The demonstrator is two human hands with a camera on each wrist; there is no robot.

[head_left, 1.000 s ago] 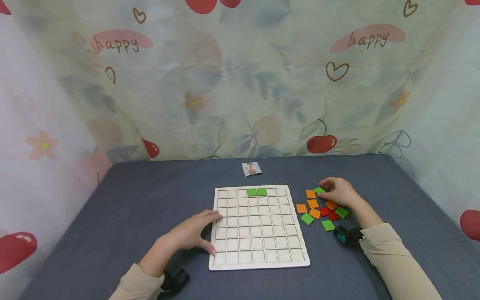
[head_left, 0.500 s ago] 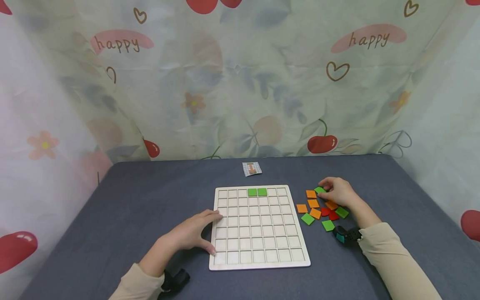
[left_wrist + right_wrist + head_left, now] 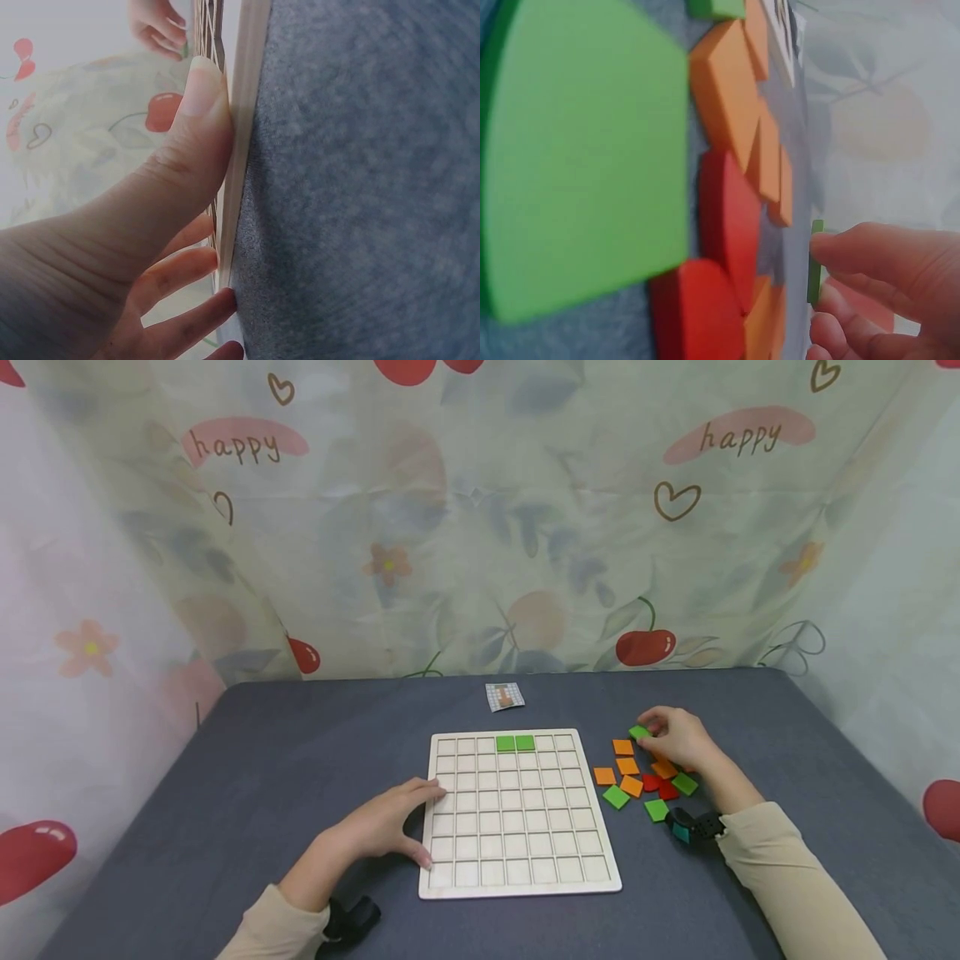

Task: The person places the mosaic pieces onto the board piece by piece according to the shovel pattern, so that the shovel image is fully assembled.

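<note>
A white gridded board (image 3: 487, 802) lies in the middle of the table, with two green tiles (image 3: 515, 743) side by side in its top row. My left hand (image 3: 371, 822) rests against the board's left edge. In the left wrist view the thumb (image 3: 199, 112) presses on that edge, fingers extended along it. Over at the right, my right hand (image 3: 678, 742) pinches a green tile (image 3: 638, 732) between thumb and fingertips. The right wrist view shows this green tile (image 3: 815, 262) edge-on, raised above the loose tiles.
Loose orange tiles (image 3: 627, 766), red rounded tiles (image 3: 651, 782) and green tiles (image 3: 617, 797) lie scattered right of the board. A small patterned card (image 3: 505, 696) lies behind the board. A printed curtain (image 3: 480, 568) hangs behind the table (image 3: 315, 735).
My right hand has risen slightly, bringing the pinched green tile up from the pile. The left hand and the board keep their places.
</note>
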